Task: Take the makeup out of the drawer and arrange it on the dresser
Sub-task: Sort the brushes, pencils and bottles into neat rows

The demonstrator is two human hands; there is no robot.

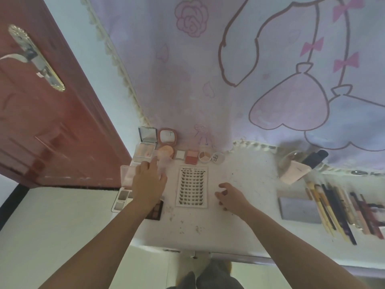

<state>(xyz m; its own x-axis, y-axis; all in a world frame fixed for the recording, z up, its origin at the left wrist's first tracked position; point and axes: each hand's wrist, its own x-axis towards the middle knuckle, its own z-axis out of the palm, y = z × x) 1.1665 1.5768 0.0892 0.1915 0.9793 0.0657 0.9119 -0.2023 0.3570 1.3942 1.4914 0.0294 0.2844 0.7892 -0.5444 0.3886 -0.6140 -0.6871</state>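
The left hand [149,182] lies flat, fingers straight and loosely spread, over a clear-lidded pale pink case [128,176]; whether it presses on it or hovers I cannot tell. The right hand [230,196] holds nothing — its fingers are loosely curled just above the white dresser top [250,184].

Between the hands lies the white card of false lashes [192,186]. Just beyond the left fingertips stand an open square mirrored compact [145,146] and a round peach compact [167,143], then a row of small pots and pans. Under the left wrist a dark eyeshadow palette [155,211] peeks out.

The risk — a sweep of that flat hand could knock the propped-open compacts or nudge the row crooked. Well right of the right hand lie brushes and pencils [337,209].
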